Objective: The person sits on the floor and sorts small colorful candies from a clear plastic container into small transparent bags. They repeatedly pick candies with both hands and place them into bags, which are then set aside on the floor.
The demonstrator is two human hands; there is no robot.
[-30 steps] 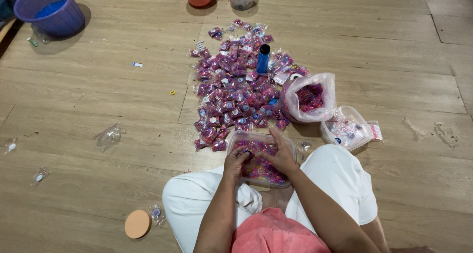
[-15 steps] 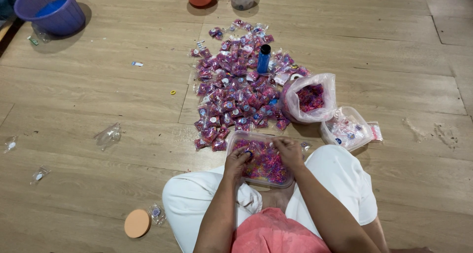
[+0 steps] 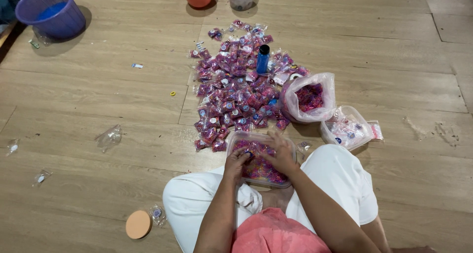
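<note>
A wooden plank floor (image 3: 98,100) carries everything. Largest on it is the spread of small pink-and-purple packets (image 3: 236,85), lying mid-floor toward the far edge, with a blue bottle (image 3: 263,59) standing upright among them. At the far left corner sits a purple bucket (image 3: 51,17). Just right of the spread, an open plastic bag (image 3: 308,98) holds more pink pieces, and a second clear bag (image 3: 347,127) lies beside it. At the near edge, between the person's white-trousered knees, rests a clear plastic tray (image 3: 258,159) filled with pink and purple bits. Both hands are in it: the left hand (image 3: 237,162) has its fingers curled, pinching at the bits, though whether it grips one cannot be told; the right hand (image 3: 281,152) lies with fingers spread loosely over the contents. A round orange lid (image 3: 138,224) lies near the left knee.
</note>
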